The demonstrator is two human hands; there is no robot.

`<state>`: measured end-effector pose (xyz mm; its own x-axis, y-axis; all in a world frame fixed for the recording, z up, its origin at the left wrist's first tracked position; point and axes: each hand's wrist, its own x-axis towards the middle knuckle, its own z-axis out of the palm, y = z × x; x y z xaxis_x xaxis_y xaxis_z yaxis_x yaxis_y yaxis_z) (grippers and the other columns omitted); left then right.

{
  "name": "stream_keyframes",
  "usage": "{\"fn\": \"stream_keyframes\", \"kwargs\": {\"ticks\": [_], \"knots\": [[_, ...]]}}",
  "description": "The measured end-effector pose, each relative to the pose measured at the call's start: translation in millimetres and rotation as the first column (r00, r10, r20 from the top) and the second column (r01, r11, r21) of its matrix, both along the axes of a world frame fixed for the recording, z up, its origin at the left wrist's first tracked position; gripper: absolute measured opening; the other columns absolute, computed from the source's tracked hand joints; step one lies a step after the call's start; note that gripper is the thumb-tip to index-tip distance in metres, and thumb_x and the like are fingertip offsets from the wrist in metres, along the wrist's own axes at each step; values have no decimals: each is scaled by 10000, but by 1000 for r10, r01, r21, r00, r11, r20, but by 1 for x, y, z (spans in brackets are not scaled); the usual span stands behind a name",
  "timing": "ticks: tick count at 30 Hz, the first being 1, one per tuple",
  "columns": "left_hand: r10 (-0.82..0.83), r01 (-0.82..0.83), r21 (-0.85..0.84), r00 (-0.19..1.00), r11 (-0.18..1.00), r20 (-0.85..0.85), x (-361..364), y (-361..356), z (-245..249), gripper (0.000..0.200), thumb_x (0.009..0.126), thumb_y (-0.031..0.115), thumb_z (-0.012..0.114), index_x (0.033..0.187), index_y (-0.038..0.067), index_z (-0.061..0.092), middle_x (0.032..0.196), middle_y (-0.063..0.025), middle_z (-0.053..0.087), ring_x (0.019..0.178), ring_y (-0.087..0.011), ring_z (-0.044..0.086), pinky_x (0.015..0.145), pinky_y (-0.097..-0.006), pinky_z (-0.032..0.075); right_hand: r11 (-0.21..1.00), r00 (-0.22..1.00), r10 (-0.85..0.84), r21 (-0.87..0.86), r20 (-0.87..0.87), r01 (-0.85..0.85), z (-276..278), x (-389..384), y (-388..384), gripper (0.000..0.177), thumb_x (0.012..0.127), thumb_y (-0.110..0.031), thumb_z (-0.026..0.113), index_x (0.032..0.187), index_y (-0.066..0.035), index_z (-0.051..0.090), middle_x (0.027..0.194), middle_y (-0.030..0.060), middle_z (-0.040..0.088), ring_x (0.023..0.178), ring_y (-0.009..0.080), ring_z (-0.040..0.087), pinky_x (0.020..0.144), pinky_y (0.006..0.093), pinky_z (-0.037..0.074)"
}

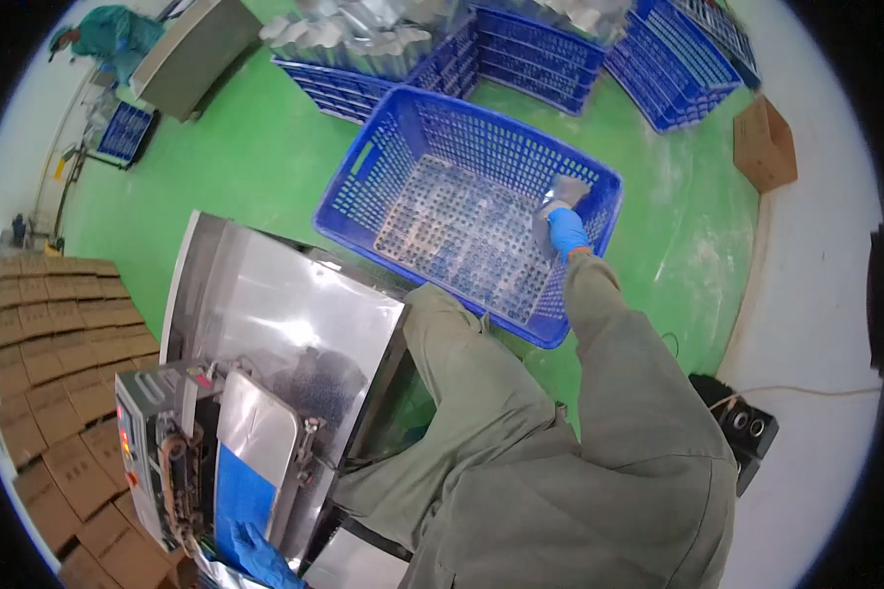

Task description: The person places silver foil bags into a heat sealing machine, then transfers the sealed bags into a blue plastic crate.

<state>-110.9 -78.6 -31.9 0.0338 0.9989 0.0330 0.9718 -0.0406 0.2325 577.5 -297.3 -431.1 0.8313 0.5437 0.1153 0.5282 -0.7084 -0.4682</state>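
My right hand (568,233), in a blue glove, reaches into a large blue plastic basket (363,231) near its right wall. Its fingers are closed on a silver foil pouch (563,193), which stands up above the basket floor. At the lower left, my left hand (260,560), also gloved in blue, has its fingers stretched out beside the blue belt (246,489) of a sealing machine (152,442). Silver foil (221,572) shows next to it at the frame's bottom edge, partly cut off.
A shiny steel table (265,285) stands left of my legs. Blue crates (535,64) with silver pouches stand behind the basket. Stacked cartons (54,363) line the left, and an open carton (764,145) sits by the right wall. A person in green (118,39) is far left.
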Motion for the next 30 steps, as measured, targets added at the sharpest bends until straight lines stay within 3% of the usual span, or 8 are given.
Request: {"fn": "stream_keyframes", "kwargs": {"ticks": [4,6,8,16,21,24,28,30], "knots": [[37,-38,122,999,992,10,-28,4,-12,379,905,204,469,1162,-73,494,1168,-237,516,1093,-308,492,941,-348,381,921,933,359,-164,3,-353,91,40,-3,164,776,-109,480,827,-53,626,831,182,598,806,347,576,693,416,452],[-70,63,176,997,982,33,-7,5,-5,350,894,157,482,1153,-78,496,1176,-217,520,1075,-297,502,926,-351,382,807,815,561,-124,-147,-577,229,3,30,137,747,-80,512,812,-50,628,818,168,596,779,345,570,675,400,451],[-151,103,158,931,982,331,25,15,-3,317,880,125,494,1146,-46,520,1138,-173,557,1028,-254,536,891,-326,407,642,642,766,-40,7,-766,336,-43,61,144,736,-75,519,829,-47,626,805,155,595,760,338,567,677,387,452],[-641,479,441,428,759,638,164,40,77,343,837,81,544,1175,28,525,1168,-112,550,1056,-191,534,907,-299,407,206,124,896,-153,426,-966,623,-214,123,174,744,-73,603,913,-43,628,880,120,613,794,301,581,707,372,468],[-651,251,601,318,759,689,158,65,97,412,882,152,489,1268,21,426,1241,-121,489,1132,-222,468,928,-311,387,81,27,863,-87,505,-993,636,-271,184,145,748,-45,588,888,-38,626,853,116,618,780,277,589,693,354,470],[-657,31,789,575,613,487,120,55,69,303,816,148,590,1100,48,568,928,-150,615,816,-217,599,746,-317,471,-6,4,882,19,471,-1000,595,-306,235,110,755,-57,574,849,-22,618,814,126,598,759,303,573,685,343,467],[-499,-100,807,740,582,451,94,63,33,207,825,175,586,1002,72,609,864,-129,627,789,-267,606,684,-335,483,-53,44,869,180,492,-982,568,-352,253,133,758,-18,583,886,-26,614,798,91,609,742,247,584,692,311,472],[-463,-157,790,736,593,494,96,54,49,179,837,177,570,970,65,616,857,-133,627,772,-279,603,674,-338,483,50,226,960,691,167,-721,549,-360,250,167,772,2,575,934,-28,604,788,52,605,743,177,575,699,277,470]]}}
